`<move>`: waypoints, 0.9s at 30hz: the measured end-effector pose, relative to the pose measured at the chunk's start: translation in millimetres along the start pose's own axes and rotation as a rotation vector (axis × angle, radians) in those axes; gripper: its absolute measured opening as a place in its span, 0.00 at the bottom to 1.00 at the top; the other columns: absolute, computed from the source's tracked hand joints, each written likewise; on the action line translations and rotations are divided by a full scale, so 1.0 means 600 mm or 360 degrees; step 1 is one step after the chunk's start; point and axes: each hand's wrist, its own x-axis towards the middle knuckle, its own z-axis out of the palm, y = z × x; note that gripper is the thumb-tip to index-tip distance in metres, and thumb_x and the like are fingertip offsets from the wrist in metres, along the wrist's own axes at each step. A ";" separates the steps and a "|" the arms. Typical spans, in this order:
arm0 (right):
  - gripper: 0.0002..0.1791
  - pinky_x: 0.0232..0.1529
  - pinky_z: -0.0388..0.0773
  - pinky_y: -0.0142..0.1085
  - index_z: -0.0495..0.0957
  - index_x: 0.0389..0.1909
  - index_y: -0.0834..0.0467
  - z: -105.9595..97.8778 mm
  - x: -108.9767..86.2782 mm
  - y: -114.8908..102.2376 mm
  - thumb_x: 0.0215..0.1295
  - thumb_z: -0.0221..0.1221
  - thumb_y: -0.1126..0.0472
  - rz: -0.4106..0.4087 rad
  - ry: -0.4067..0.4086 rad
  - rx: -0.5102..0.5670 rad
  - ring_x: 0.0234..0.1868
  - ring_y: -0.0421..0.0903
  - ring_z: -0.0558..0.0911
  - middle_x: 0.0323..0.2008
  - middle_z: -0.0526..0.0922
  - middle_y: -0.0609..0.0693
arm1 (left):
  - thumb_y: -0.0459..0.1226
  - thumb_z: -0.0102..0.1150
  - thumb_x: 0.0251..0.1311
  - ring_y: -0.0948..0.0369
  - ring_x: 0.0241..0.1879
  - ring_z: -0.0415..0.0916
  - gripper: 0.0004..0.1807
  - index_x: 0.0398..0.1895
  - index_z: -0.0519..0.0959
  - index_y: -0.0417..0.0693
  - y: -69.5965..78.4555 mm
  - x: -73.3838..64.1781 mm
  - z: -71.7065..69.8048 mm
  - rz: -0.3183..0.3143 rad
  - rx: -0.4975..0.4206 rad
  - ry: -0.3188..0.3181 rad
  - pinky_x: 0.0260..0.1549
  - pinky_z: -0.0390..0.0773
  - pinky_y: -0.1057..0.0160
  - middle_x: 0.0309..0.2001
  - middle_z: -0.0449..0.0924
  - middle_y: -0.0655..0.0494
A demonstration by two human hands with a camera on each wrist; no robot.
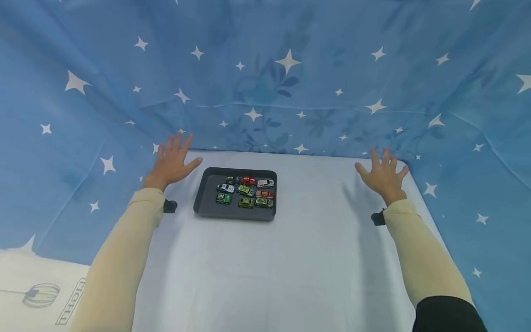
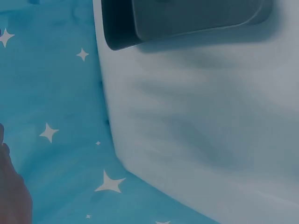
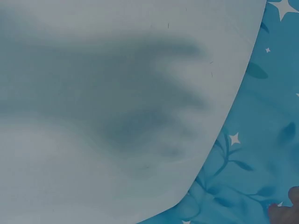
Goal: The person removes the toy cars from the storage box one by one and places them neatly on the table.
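A dark grey tray (image 1: 203, 208) lies on the white table, left of the middle. Several small toy cars stand in it, among them a green one (image 1: 223, 198), a red one (image 1: 248, 180) and a white one (image 1: 265, 184). My left hand (image 1: 172, 161) is spread in the air to the left of the tray, touching nothing. Over the table's far right corner hovers my right hand (image 1: 383, 175), fingers spread and holding nothing. The left wrist view catches a corner of the tray (image 2: 196, 21); each wrist view has just a sliver of its hand at the edge.
A white table (image 1: 315, 240) stretches in front of me. Blue cloth with white stars (image 1: 265, 83) hangs behind it and along both sides. At the lower left lies a cream cloth (image 1: 25, 295) with a printed whisk. Both hands cast shadows on the tabletop.
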 end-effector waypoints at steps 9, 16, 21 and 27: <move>0.54 0.68 0.22 0.82 0.37 0.87 0.63 0.009 0.004 -0.006 0.79 0.45 0.31 0.0009 0.0003 -0.0010 0.80 0.79 0.33 0.82 0.29 0.75 | 0.65 0.49 0.77 0.37 0.84 0.21 0.55 0.90 0.33 0.51 -0.004 -0.010 0.028 0.0059 -0.0051 -0.0062 0.77 0.25 0.30 0.86 0.28 0.36; 0.55 0.67 0.24 0.83 0.38 0.87 0.64 0.016 0.010 -0.005 0.79 0.44 0.29 -0.0008 -0.0006 -0.0007 0.80 0.80 0.33 0.82 0.29 0.75 | 0.66 0.56 0.72 0.38 0.84 0.24 0.59 0.90 0.35 0.51 -0.004 -0.019 0.057 0.0078 -0.0084 -0.0105 0.78 0.26 0.32 0.87 0.31 0.37; 0.55 0.67 0.24 0.83 0.38 0.86 0.64 0.018 0.012 -0.008 0.78 0.43 0.28 -0.0015 -0.0012 -0.0009 0.80 0.80 0.34 0.82 0.29 0.75 | 0.68 0.58 0.70 0.37 0.84 0.28 0.61 0.90 0.36 0.54 -0.007 -0.035 0.077 0.0071 -0.0164 -0.0156 0.78 0.33 0.29 0.87 0.36 0.39; 0.54 0.68 0.24 0.83 0.37 0.86 0.64 0.018 0.010 -0.016 0.79 0.43 0.30 -0.0013 -0.0025 -0.0004 0.80 0.79 0.32 0.82 0.29 0.75 | 0.71 0.61 0.66 0.29 0.82 0.34 0.64 0.90 0.35 0.60 -0.022 -0.067 0.116 -0.0034 -0.0283 -0.0245 0.72 0.43 0.19 0.86 0.36 0.32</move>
